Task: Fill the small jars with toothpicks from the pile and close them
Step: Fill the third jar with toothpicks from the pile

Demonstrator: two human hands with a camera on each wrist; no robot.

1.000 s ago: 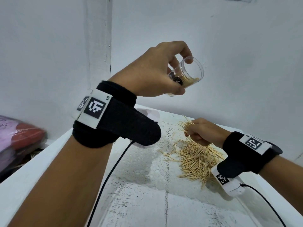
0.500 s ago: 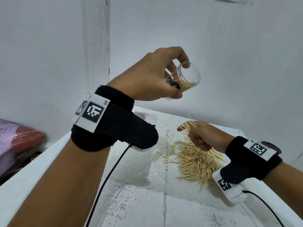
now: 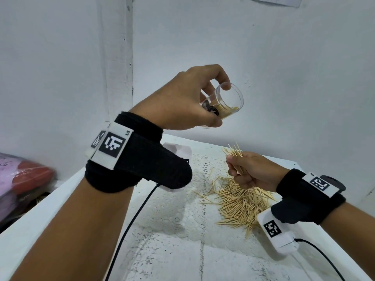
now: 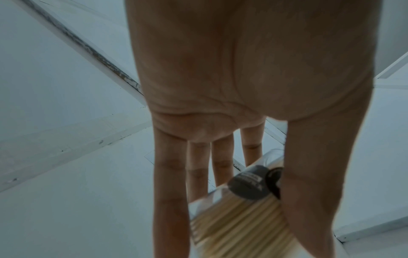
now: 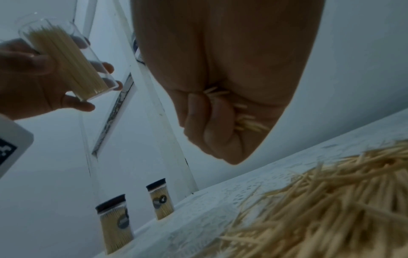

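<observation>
Right hand (image 3: 250, 172): risen off the pile (image 3: 241, 203), fingers curled round a toothpick bundle (image 3: 235, 157).
Left hand (image 3: 188, 102): fingers grip the tilted open jar (image 3: 225, 102), part-filled.

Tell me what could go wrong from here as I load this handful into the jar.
The bunch of toothpicks in your right hand fans out at the tips, so some may miss the open jar and scatter. Your left hand holds that jar tilted and partly full, so tipping it further could spill what is inside. Both hands are above the pile.
</observation>
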